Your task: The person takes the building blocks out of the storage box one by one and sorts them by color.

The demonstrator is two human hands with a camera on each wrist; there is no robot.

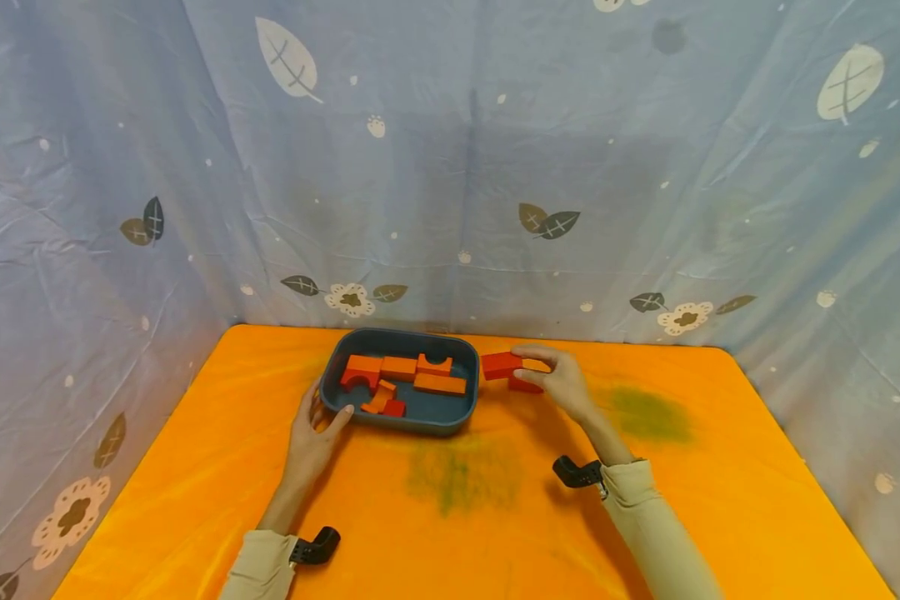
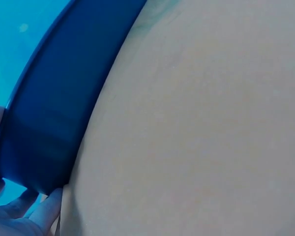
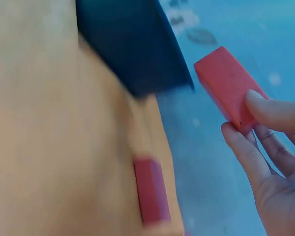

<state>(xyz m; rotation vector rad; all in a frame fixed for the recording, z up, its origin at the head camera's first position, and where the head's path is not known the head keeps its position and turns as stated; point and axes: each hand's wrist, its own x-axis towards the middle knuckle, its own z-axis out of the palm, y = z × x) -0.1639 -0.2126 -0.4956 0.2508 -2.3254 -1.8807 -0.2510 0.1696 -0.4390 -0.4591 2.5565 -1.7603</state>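
Observation:
A dark blue rectangular tub (image 1: pixel 401 423) stands near the back edge of the table. My left hand (image 1: pixel 310 437) holds it at its near left corner, the thumb at the rim and the fingers along the outer wall. Inside lie several orange and red toy blocks, among them an arched block (image 1: pixel 360 372) and a long orange block (image 1: pixel 440 384). Just right of the tub, my right hand (image 1: pixel 562 385) pinches a red rectangular block (image 3: pixel 229 83) between thumb and fingers, raised above the table in the right wrist view.
Another red block (image 3: pixel 152 191) lies on the table below my right hand, with an orange block (image 1: pixel 536 365) beside it, partly hidden by the fingers. The table has an orange cover (image 1: pixel 495 533). A patterned curtain (image 1: pixel 420 183) hangs behind and at both sides.

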